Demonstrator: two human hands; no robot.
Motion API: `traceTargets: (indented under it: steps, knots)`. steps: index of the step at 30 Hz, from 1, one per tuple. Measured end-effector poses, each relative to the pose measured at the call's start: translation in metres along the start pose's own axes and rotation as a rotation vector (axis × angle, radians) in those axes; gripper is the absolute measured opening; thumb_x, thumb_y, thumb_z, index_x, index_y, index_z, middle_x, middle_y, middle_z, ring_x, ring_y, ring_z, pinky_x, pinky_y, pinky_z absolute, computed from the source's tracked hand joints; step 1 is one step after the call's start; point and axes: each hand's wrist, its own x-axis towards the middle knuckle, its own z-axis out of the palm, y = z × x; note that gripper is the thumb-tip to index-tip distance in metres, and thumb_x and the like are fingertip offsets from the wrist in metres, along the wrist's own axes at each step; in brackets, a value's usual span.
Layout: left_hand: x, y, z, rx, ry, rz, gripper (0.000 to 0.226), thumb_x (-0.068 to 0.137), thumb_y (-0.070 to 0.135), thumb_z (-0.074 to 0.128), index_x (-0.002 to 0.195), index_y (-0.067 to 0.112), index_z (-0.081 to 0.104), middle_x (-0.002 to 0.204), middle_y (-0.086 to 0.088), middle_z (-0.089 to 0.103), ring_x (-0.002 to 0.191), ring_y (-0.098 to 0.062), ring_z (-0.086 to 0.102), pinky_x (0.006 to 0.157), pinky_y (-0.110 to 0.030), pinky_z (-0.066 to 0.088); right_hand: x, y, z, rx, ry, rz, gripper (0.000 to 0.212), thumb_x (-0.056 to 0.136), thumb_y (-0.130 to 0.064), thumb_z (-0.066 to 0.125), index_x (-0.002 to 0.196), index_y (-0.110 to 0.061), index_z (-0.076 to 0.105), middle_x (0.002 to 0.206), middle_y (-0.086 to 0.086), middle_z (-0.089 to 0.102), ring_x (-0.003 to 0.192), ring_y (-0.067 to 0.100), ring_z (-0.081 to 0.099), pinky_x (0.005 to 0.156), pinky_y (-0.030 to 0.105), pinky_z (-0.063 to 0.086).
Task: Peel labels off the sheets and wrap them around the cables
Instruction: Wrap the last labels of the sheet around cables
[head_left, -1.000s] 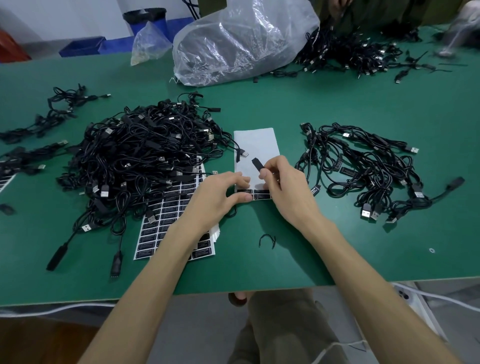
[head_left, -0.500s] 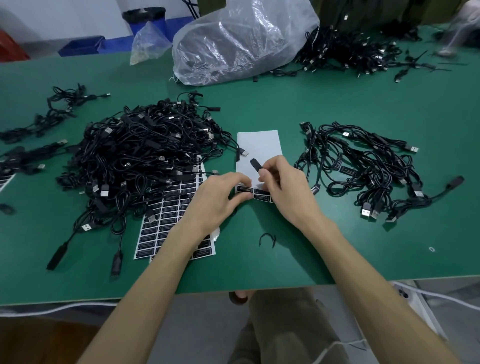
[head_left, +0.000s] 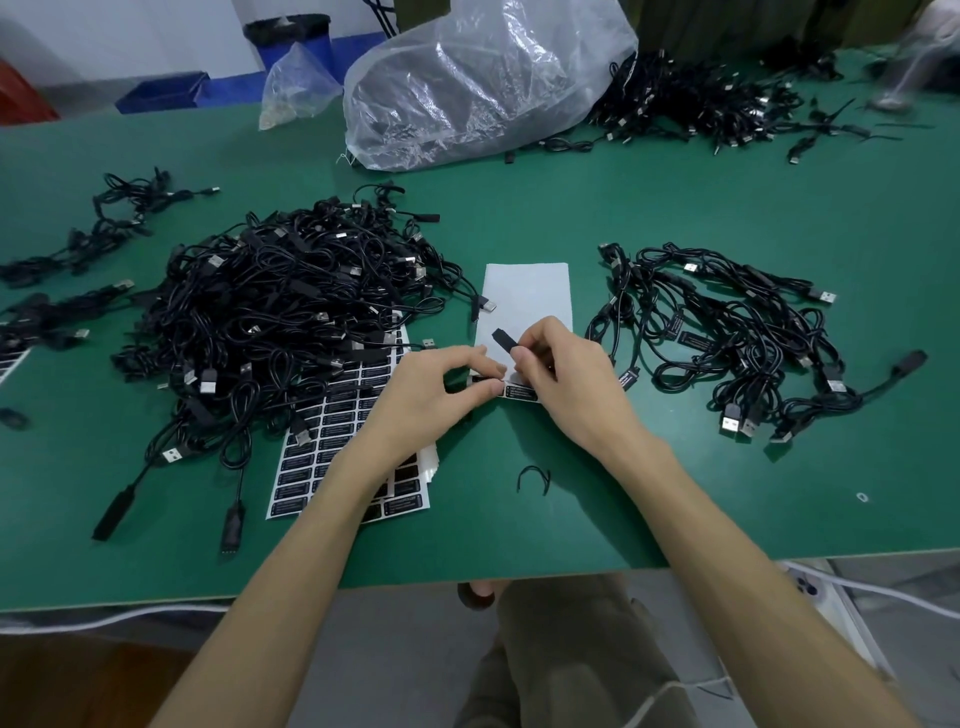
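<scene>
A nearly bare white backing sheet (head_left: 527, 296) lies in the middle of the green table (head_left: 623, 218). A couple of black labels (head_left: 521, 392) remain at its near edge. My left hand (head_left: 434, 400) pinches one of them at that edge with thumb and forefinger. My right hand (head_left: 566, 384) pinches a black peeled label (head_left: 504, 339) that sticks up above the sheet. A fuller sheet of black labels (head_left: 337, 431) lies under my left wrist, partly beneath a big heap of black cables (head_left: 280, 312).
A smaller bunch of labelled cables (head_left: 727, 343) lies to the right. A clear plastic bag (head_left: 483, 83) and more cables (head_left: 696, 104) sit at the back. Loose cables (head_left: 104, 218) lie far left. A short black tie (head_left: 532, 478) rests near the front edge.
My left thumb and forefinger have closed on a label at the sheet's near edge. My right hand has stayed over the sheet with the peeled label.
</scene>
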Motion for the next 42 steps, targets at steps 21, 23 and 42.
traceTargets:
  steps: [21,23,42]
  knots:
    - [0.002,0.000,0.000,-0.005,-0.003,-0.025,0.009,0.094,0.015,0.072,0.091,0.023,0.074,0.113,0.021,0.068,0.114,0.008,0.058,0.099,-0.008,0.037,0.000,-0.002,0.000,-0.068,-0.008,-0.048,0.006,0.103,-0.032,0.060,0.101,-0.026,0.060,0.088,-0.014,0.067,0.085,0.013,0.064,0.081,0.044,0.055]
    - [0.003,0.000,0.001,-0.009,0.079,-0.017,0.005,0.096,0.018,0.072,0.093,0.019,0.075,0.112,0.014,0.071,0.106,0.003,0.063,0.100,-0.019,0.044,0.000,-0.002,0.000,-0.066,-0.010,-0.044,0.006,0.103,-0.031,0.060,0.102,-0.026,0.060,0.090,-0.014,0.067,0.086,0.014,0.064,0.082,0.045,0.056]
    - [0.003,0.006,-0.003,-0.138,0.047,-0.072,0.017,0.102,0.033,0.063,0.099,0.021,0.076,0.089,0.001,0.076,0.081,-0.002,0.071,0.075,-0.015,0.049,0.001,0.003,-0.001,0.003,-0.073,-0.179,0.014,0.101,-0.012,0.061,0.100,-0.027,0.062,0.101,-0.009,0.065,0.092,0.009,0.059,0.083,0.035,0.052]
